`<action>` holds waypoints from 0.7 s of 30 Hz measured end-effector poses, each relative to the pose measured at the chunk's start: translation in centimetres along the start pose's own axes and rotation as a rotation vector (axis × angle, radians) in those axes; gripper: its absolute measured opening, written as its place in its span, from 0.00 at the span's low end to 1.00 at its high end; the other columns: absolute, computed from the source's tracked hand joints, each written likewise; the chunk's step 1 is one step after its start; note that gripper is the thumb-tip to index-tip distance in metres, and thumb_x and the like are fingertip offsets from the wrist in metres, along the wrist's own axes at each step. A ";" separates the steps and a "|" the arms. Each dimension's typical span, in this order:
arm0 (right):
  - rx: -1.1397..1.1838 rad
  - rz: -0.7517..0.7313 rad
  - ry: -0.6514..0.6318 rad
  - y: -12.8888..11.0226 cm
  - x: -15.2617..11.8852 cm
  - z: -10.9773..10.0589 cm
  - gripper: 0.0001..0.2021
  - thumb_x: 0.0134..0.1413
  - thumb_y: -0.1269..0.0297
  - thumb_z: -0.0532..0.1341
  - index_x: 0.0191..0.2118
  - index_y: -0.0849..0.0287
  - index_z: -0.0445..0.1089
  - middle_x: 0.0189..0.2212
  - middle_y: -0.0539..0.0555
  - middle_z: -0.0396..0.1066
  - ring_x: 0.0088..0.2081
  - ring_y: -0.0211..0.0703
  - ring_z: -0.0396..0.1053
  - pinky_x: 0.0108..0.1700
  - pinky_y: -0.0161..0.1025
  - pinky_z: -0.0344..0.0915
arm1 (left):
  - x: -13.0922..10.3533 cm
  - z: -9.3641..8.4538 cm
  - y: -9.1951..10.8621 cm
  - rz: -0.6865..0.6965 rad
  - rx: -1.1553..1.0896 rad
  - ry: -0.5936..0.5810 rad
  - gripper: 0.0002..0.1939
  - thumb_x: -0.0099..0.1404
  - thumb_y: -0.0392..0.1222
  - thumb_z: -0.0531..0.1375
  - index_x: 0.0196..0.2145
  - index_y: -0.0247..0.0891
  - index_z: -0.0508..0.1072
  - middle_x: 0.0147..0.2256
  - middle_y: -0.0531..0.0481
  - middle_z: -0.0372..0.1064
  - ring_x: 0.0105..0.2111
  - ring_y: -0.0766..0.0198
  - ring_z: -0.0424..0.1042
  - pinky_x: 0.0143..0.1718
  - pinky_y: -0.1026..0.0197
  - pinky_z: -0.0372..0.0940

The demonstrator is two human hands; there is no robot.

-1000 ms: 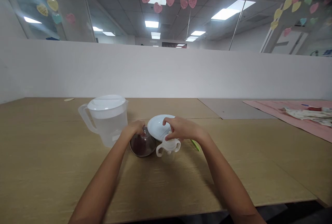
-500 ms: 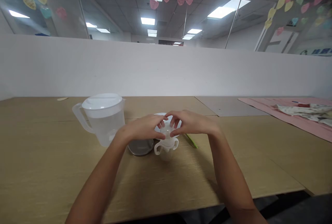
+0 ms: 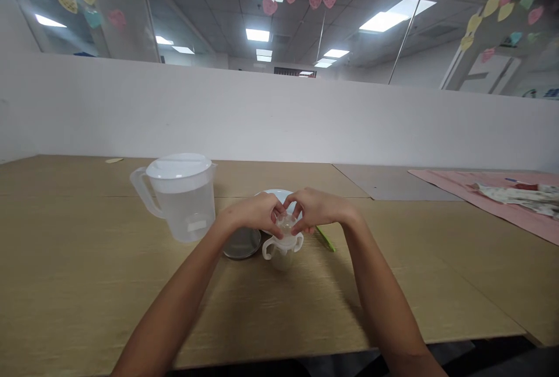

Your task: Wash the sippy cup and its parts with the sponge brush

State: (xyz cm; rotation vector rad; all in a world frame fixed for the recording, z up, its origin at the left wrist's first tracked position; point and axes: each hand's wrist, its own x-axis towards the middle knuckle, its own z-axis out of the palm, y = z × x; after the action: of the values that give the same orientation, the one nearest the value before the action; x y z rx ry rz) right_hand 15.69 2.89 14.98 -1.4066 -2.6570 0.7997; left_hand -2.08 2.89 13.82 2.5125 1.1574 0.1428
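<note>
A small baby bottle [image 3: 283, 257] with two white side handles stands upright on the table. On its top sits a clear domed cap [image 3: 286, 224]. My left hand [image 3: 257, 214] curls its thumb and fingers against the cap's left side, and my right hand [image 3: 315, 209] does the same from the right. Both sets of fingertips appear to touch the cap. Behind my hands is a white plate [image 3: 279, 193], partly covered by them. To the left of the bottle lies a round grey dish [image 3: 242, 244]. A green stick-like thing [image 3: 325, 239] rests to the right.
A clear pitcher [image 3: 186, 205] with a white lid stands on the table [image 3: 109, 284] at left. Far right, a pink cloth [image 3: 458, 182] carries patterned fabric [image 3: 515, 196]. A white wall [image 3: 279, 115] runs along the back, with glass panels above.
My fingers have come down and closed in on the clear cap from both sides. The whole view has shifted slightly; the bottle stands where it was.
</note>
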 end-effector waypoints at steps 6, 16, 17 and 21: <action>0.064 0.020 -0.063 -0.1 -0.2 -0.3 0.27 0.39 0.62 0.66 0.49 0.61 0.64 0.33 0.53 0.73 0.22 0.35 0.69 0.23 0.28 0.62 | 0.3 0.1 -0.4 -0.006 -0.060 -0.007 0.19 0.44 0.49 0.65 0.32 0.35 0.74 0.27 0.53 0.68 0.27 0.66 0.65 0.24 0.67 0.53; 0.177 0.051 -0.154 1.5 0.5 -0.4 0.31 0.33 0.50 0.67 0.45 0.64 0.69 0.33 0.55 0.72 0.26 0.37 0.69 0.25 0.29 0.66 | 0.2 -0.2 -2.1 -0.011 -0.213 -0.198 0.34 0.41 0.45 0.68 0.47 0.38 0.67 0.41 0.49 0.70 0.38 0.62 0.69 0.34 0.67 0.61; 0.169 0.057 -0.135 1.4 0.5 -0.5 0.31 0.33 0.50 0.67 0.45 0.64 0.69 0.35 0.56 0.72 0.26 0.36 0.69 0.24 0.29 0.66 | 0.1 -0.2 -2.3 -0.002 -0.229 -0.238 0.38 0.40 0.44 0.68 0.50 0.38 0.64 0.43 0.48 0.69 0.39 0.62 0.69 0.35 0.67 0.62; 0.121 0.036 -0.011 0.5 0.0 -0.3 0.32 0.32 0.49 0.68 0.46 0.60 0.67 0.42 0.56 0.69 0.27 0.34 0.68 0.23 0.27 0.64 | 0.7 0.5 -2.9 0.029 -0.239 -0.252 0.44 0.38 0.46 0.69 0.53 0.39 0.60 0.45 0.46 0.67 0.38 0.61 0.69 0.36 0.65 0.63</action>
State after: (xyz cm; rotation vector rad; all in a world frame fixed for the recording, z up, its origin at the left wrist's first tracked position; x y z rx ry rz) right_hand 16.19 3.22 15.02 -1.4288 -2.5489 0.9566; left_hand -3.57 4.95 12.28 2.2613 0.9439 -0.0271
